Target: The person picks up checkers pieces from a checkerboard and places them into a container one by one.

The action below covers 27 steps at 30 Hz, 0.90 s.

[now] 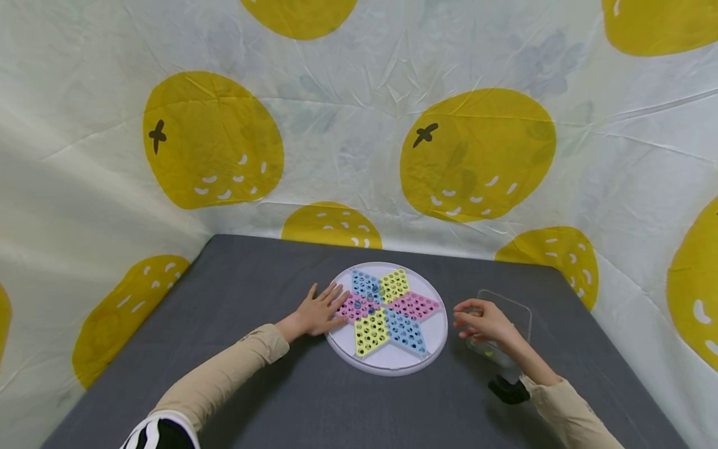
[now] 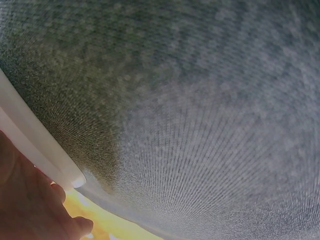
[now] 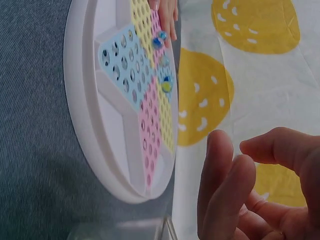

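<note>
Dark table [image 1: 381, 411], round board [image 1: 391, 362] on it: stiff, probably light, best held by the rim. To its right, a clear box [image 1: 520, 317], hard to make out. Left hand [image 1: 320, 312] splays over the board's edge, clasping nothing; right hand [image 1: 485, 321] hovers loosely curled, nothing visibly pinched. Marbles [image 3: 166, 85] on the board: likely slippery, fingertip work!

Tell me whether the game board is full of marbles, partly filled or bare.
Partly filled: the right wrist view shows a few marbles on the game board, while many holes stand empty.
</note>
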Motion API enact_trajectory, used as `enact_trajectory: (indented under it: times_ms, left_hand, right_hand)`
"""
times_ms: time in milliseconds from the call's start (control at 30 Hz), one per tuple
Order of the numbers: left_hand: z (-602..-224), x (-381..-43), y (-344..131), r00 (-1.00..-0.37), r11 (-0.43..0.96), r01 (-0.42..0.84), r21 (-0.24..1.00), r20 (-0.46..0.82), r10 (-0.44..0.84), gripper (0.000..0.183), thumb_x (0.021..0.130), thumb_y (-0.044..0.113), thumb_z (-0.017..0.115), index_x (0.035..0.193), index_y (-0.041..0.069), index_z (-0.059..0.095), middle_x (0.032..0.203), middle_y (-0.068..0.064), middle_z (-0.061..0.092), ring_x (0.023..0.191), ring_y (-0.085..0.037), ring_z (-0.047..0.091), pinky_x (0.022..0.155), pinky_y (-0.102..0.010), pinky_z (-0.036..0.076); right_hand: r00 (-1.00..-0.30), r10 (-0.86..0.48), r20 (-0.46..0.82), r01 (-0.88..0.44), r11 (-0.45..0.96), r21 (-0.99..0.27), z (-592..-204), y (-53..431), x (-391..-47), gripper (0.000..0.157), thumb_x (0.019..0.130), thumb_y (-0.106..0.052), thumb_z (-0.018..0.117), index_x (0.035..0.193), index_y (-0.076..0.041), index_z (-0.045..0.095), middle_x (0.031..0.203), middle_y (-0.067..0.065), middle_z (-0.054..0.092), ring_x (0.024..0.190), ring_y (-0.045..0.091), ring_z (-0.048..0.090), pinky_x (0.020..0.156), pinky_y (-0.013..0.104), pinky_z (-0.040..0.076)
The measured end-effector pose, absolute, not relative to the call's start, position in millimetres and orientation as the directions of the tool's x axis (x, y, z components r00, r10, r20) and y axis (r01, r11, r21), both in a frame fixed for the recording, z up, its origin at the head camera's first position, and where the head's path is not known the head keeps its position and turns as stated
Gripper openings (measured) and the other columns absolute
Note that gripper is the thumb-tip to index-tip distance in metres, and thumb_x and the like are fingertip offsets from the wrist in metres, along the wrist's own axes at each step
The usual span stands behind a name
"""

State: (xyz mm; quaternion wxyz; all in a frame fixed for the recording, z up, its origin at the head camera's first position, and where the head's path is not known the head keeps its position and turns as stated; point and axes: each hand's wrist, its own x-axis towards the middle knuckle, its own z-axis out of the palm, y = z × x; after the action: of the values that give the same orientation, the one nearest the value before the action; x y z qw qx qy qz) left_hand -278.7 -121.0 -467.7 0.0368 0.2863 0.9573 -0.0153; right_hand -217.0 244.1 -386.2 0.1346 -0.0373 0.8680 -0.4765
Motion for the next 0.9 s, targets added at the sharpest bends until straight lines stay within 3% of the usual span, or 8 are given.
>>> enact_trajectory:
  times_ms: [267,533,900]
  left_hand:
    - [-465.6,-277.4,-120.7,-0.836,0.839,0.544,-0.013,-0.091,0.541,0.065,0.091,0.055,0.027,0.144,0.02,0.014,0.151,-0.003,0.013,0.14,-0.021,0.01,0.107,-0.054,0.008]
    - [-464.4,-278.0,-120.7,-0.833,0.835,0.549,-0.017,-0.092,0.546,0.065,0.091,0.055,0.027,0.144,0.02,0.013,0.151,-0.004,0.014,0.14,-0.022,0.01,0.107,-0.055,0.009]
    - [-465.6,-278.2,-120.8,-0.834,0.837,0.548,-0.016,-0.093,0.544,0.065,0.091,0.055,0.027,0.144,0.02,0.014,0.151,-0.004,0.014,0.14,-0.022,0.01,0.107,-0.055,0.008]
  right_hand:
    - [-0.957,-0.195,-0.213,0.079,0.533,-0.842,-389.6,228.0,-224.4,0.038,0.087,-0.022,0.055,0.114,0.006,0.05,0.082,0.011,0.069,0.059,0.013,0.063,0.05,0.026,0.048]
    - [-0.955,-0.179,-0.236,0.103,0.548,-0.83,-391.3,208.5,-232.8,0.038,0.086,-0.024,0.057,0.112,0.004,0.052,0.087,0.018,0.068,0.061,0.016,0.065,0.048,0.022,0.045]
    - [-0.958,-0.177,-0.227,0.094,0.553,-0.828,-399.3,188.0,-244.0,0.033,0.086,-0.021,0.056,0.108,0.002,0.054,0.089,0.019,0.068,0.062,0.018,0.066,0.054,0.032,0.051]
